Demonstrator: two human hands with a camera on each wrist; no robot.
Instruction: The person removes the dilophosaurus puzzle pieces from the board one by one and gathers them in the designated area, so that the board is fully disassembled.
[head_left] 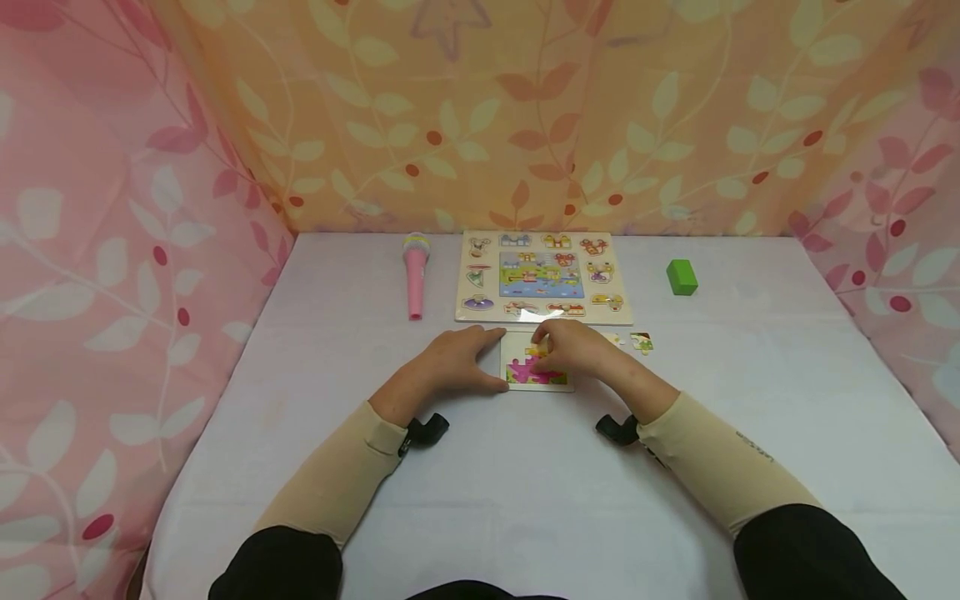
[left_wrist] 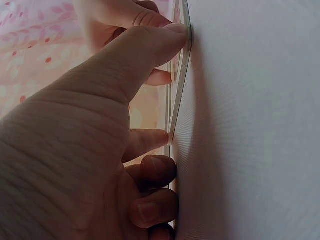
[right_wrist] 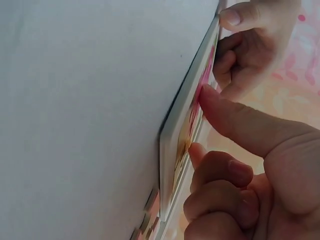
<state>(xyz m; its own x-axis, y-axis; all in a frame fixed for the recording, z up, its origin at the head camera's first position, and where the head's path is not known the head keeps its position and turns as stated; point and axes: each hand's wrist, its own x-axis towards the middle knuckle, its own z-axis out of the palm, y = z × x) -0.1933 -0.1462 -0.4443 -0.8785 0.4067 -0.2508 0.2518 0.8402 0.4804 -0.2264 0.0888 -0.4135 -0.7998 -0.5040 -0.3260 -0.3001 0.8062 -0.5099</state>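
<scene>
Nearest, the left hand [left_wrist: 85, 130] is gripping the puzzle board [head_left: 516, 342] by its left corners on the table [head_left: 487, 467]; the right hand [head_left: 573, 345] is touching its pieces [head_left: 520, 373], any pinch being unclear. Fitting seems underway, probably calling next for reaching right to the loose pieces [head_left: 642, 342].

Far side, you've got a pink toy mic [head_left: 416, 282], a picture board [head_left: 540, 289] right of it, then a green block [head_left: 682, 277] further right. Leafy orange fabric [head_left: 480, 92] behind.

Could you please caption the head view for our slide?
Near a picture puzzle board and pink toy microphone, the left hand holds a jigsaw tray while the right hand touches its pieces.
</scene>
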